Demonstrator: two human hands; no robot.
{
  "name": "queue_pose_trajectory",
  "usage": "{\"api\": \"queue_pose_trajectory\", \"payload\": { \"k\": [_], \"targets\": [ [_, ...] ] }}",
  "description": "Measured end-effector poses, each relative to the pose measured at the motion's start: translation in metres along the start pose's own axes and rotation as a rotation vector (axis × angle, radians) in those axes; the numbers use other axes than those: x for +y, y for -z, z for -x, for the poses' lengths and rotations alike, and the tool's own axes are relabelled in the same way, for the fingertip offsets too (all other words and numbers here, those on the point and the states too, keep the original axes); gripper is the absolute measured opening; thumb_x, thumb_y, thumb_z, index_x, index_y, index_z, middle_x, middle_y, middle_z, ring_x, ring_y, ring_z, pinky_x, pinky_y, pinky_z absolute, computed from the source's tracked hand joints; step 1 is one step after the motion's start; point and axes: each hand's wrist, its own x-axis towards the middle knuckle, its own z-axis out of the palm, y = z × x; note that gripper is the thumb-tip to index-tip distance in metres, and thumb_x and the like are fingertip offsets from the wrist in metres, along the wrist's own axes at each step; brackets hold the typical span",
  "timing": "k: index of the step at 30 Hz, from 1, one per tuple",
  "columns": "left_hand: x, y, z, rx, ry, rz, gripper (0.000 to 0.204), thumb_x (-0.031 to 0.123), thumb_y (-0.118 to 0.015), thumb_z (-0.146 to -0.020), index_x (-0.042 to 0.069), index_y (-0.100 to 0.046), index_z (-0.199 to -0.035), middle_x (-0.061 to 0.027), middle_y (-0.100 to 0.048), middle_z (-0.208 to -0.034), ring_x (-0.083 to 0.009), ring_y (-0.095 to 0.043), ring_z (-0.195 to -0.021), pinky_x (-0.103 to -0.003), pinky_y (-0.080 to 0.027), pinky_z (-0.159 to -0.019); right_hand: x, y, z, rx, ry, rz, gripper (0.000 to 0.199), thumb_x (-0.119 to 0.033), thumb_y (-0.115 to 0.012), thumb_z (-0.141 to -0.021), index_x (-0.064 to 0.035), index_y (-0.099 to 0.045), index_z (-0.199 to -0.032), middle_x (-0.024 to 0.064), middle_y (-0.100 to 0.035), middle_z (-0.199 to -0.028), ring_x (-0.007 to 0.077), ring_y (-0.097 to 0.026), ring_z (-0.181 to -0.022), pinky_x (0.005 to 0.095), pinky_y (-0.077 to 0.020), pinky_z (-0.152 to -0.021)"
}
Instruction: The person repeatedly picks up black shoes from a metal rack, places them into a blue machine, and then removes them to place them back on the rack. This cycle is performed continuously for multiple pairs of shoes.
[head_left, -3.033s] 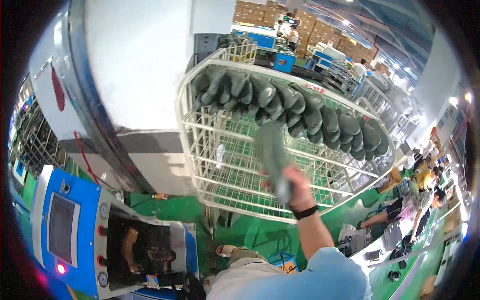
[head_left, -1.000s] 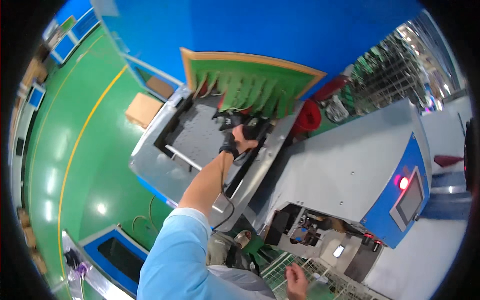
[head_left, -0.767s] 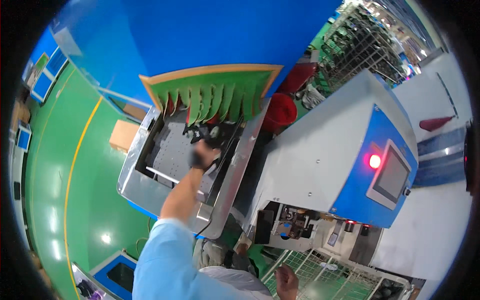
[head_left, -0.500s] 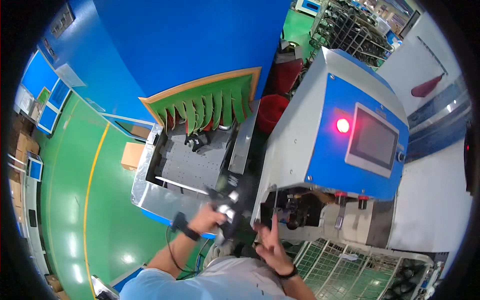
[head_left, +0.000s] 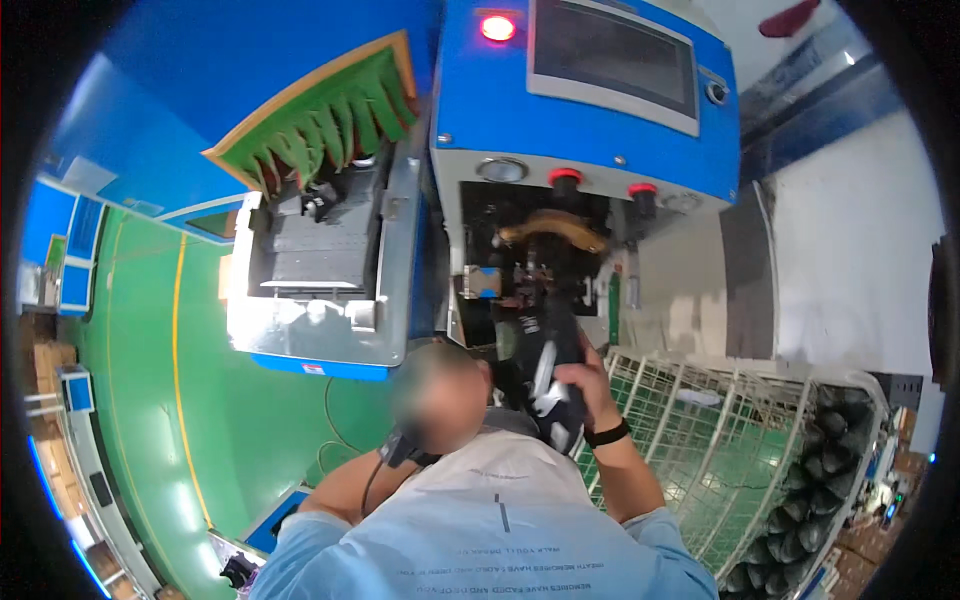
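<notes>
Between my closed right fingers I gripped the dark shoe, now raised before the blue machine; left hand hidden.

The single head camera is looking steeply down from above the person's own shoulders, facing the blue machine close ahead, with green floor curving at left.

green floor, wire cart, blue machine
</notes>
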Motion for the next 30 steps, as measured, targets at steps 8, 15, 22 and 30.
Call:
{"api": "queue_pose_trajectory", "payload": {
  "k": [8,15,22,30],
  "targets": [
    [-0.021,0.01,-0.014,-0.261,0.104,-0.066,0.05,0.043,-0.057,-0.109,-0.004,-0.068,-0.094,-0.0206,-0.066,-0.076,-0.0354,-0.064,-0.068,-0.044,-0.05,-0.065,-0.049,0.0,-0.003,0.25,0.308,0.422,0.094,-0.004,-0.074,-0.079,-0.0054,-0.038,-0.166,0.0079,-0.066,-0.136,0.0175,-0.066,-0.111,0.032,-0.0527,-0.098],
    [-0.036,0.005,-0.024,-0.232,0.101,-0.002,0.045,0.04,-0.061,-0.106,-0.002,-0.072,-0.097,-0.0221,-0.066,-0.078,-0.0385,-0.064,-0.071,-0.048,-0.05,-0.067,-0.068,-0.021,-0.076,0.373,0.325,1.155,0.103,-0.025,-0.083,-0.075,-0.0256,-0.039,-0.167,0.0275,-0.068,-0.135,0.0408,-0.072,-0.113,0.041,-0.0596,-0.089],
    [-0.072,0.026,-0.034,-0.332,0.073,0.058,0.043,0.039,-0.059,-0.107,-0.001,-0.07,-0.097,-0.0226,-0.067,-0.087,-0.0418,-0.067,-0.084,-0.051,-0.052,-0.075,-0.055,-0.069,-0.122,0.466,0.113,1.637,0.098,-0.049,-0.071,-0.09,-0.0194,-0.024,-0.17,0.0489,-0.053,-0.137,0.0614,-0.065,-0.111,0.0596,-0.0576,-0.089],
    [-0.091,0.067,-0.067,-0.286,0.173,-0.031,0.044,0.043,-0.056,-0.106,0.002,-0.07,-0.1,-0.0217,-0.072,-0.09,-0.0432,-0.07,-0.088,-0.052,-0.054,-0.077,-0.052,-0.084,-0.131,0.506,-0.034,1.77,0.092,-0.04,-0.062,-0.101,-0.0074,-0.011,-0.17,0.0484,-0.036,-0.148,0.057,-0.068,-0.101,0.0573,-0.058,-0.084]
  ]
}}
